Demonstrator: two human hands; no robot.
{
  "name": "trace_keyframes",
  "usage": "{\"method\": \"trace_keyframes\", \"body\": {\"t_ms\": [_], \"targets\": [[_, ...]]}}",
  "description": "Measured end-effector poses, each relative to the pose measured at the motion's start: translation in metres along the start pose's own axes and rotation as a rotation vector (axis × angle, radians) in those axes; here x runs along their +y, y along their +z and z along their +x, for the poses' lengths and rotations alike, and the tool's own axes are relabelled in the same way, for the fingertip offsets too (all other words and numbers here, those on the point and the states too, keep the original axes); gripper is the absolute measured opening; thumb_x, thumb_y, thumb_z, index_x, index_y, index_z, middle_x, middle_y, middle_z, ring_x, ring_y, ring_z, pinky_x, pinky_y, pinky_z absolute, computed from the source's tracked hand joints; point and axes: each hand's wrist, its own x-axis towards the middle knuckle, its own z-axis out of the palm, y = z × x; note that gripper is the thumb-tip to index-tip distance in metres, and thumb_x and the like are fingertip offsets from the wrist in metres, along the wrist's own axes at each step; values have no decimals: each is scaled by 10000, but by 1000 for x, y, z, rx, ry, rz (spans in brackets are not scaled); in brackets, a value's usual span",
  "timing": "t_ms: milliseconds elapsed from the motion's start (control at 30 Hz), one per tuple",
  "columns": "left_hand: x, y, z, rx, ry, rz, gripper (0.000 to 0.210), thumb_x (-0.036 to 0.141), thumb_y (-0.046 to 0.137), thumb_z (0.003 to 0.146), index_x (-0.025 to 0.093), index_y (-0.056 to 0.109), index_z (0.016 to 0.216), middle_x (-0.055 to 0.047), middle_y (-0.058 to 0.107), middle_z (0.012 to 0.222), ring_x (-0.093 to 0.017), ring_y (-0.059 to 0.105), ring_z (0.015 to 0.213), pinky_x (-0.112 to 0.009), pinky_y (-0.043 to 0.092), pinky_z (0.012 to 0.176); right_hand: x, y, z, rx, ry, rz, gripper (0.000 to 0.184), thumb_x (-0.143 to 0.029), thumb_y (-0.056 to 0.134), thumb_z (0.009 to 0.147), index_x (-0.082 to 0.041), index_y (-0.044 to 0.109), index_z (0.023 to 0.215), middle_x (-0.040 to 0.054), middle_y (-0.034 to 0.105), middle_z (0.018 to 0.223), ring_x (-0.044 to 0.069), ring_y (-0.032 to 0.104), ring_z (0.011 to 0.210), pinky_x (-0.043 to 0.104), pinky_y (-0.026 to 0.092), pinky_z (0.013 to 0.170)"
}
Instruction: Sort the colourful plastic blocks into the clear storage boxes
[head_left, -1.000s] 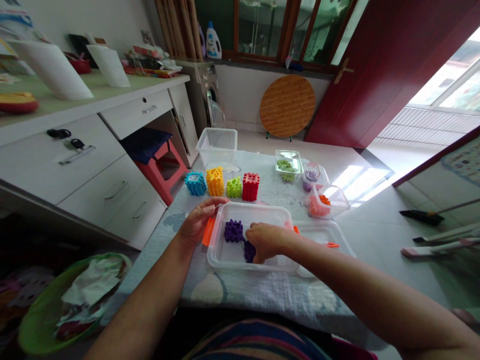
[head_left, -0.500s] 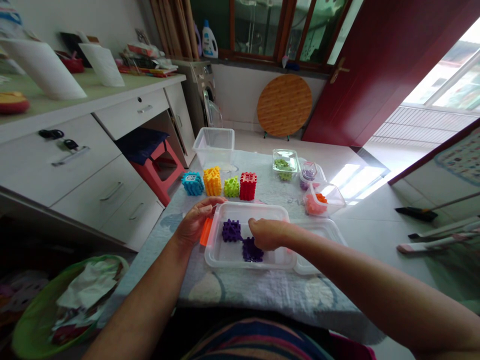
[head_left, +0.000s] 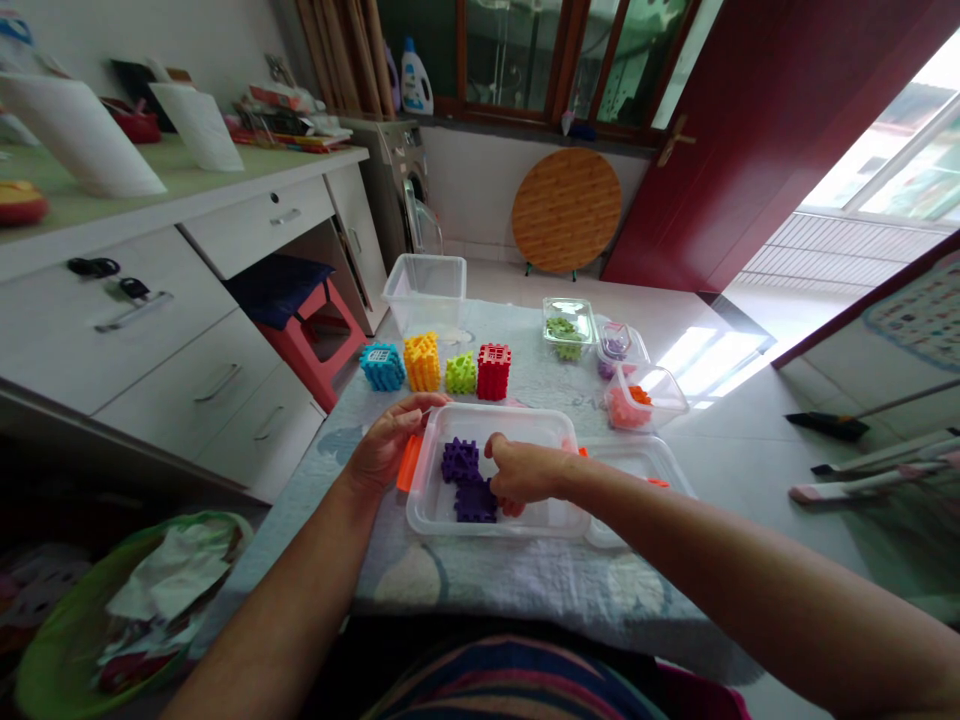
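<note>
A clear plastic storage box (head_left: pixel 525 520) with orange side clips lies in front of me on the cloth-covered table. My left hand (head_left: pixel 388 440) grips its left rim beside an orange clip (head_left: pixel 409 463). Inside it are a purple notched building block (head_left: pixel 460 458) and, nearer to me, a flat-looking purple building block (head_left: pixel 472 502). My right hand (head_left: pixel 521 470) reaches into the box with its fingers curled at the right edge of the nearer block, which they hold. The fingertips are partly hidden.
Beyond the box stand blue (head_left: pixel 382 368), yellow (head_left: pixel 422 362), green (head_left: pixel 460 373) and red (head_left: pixel 494 372) block shapes. A clear bin (head_left: pixel 425 290) is behind them. Tubs of green (head_left: pixel 568 325), purple (head_left: pixel 622 350) and orange pieces (head_left: pixel 645 398) sit right. A clear lid (head_left: pixel 645 460) adjoins the box.
My right hand has moved a little left, and the nearer purple block has slid left with it, closer under the other one. My left hand stays on the box rim.
</note>
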Motion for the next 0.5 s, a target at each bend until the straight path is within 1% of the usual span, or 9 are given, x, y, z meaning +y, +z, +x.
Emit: {"method": "trace_keyframes", "body": {"t_ms": [100, 167, 200, 367, 500], "targets": [[0, 0, 0, 9, 3, 9, 290, 278, 774, 670, 161, 784, 935, -69, 756, 1045, -209, 695, 870, -277, 537, 775, 1, 4, 4, -51, 21, 110, 554, -93, 497, 824, -71, 356, 1360, 84, 754, 778, 188, 723, 666, 236, 538, 539], [0, 0, 0, 9, -1, 13, 288, 278, 771, 671, 167, 782, 936, -63, 758, 1038, -206, 696, 864, -282, 537, 777, 3, 5, 5, -62, 31, 149, 548, -100, 510, 812, -93, 390, 1347, 74, 752, 776, 187, 718, 663, 235, 536, 532], [-1, -1, 0, 9, -1, 13, 288, 278, 769, 671, 169, 782, 937, -62, 759, 1034, -205, 696, 856, -283, 537, 773, 3, 5, 6, -64, 29, 134, 542, -105, 519, 802, -102, 421, 1334, 70, 751, 777, 187, 716, 663, 234, 532, 529], [-2, -1, 0, 14, 0, 12, 275, 273, 752, 676, 176, 786, 931, -69, 758, 1047, -218, 696, 872, -289, 536, 770, 3, 0, 6, -49, -13, -98, 525, -90, 568, 714, -117, 600, 1238, 75, 765, 816, 196, 714, 686, 239, 508, 560], [-1, -1, 0, 16, 0, 9, 286, 277, 762, 669, 171, 789, 933, -66, 757, 1039, -208, 690, 873, -276, 532, 775, -1, -3, 6, -114, -71, -258, 354, -66, 544, 706, -96, 722, 1011, 105, 767, 854, 192, 707, 715, 236, 480, 580]]}}
